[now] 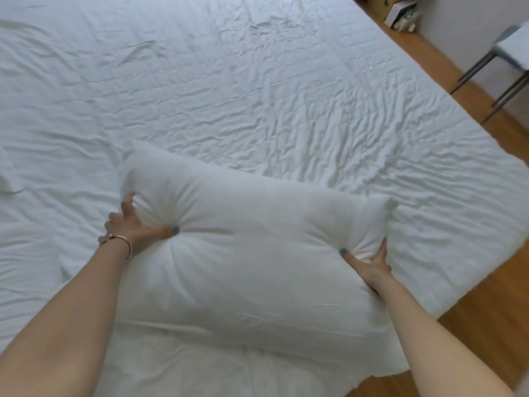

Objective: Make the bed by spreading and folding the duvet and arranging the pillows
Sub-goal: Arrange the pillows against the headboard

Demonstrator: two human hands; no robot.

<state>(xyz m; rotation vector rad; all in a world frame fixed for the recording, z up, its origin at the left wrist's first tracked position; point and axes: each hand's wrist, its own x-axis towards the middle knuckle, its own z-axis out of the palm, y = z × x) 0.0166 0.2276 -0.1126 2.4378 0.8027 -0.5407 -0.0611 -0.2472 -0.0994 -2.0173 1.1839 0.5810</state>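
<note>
A plump white pillow (252,253) is held over the near part of the bed, its long side running left to right. My left hand (134,224) grips its left end, thumb pressed into the fabric. My right hand (369,263) grips its right end the same way. A white duvet (257,90), wrinkled but spread flat, covers the whole bed under the pillow and hangs over the right edge. Another white fold of bedding (7,179) shows at the left edge; I cannot tell what it is.
Wooden floor (486,319) runs along the bed's right side. A grey chair (503,61) with thin metal legs stands at the far right by the wall. A white box (399,14) sits on the floor in the far corner.
</note>
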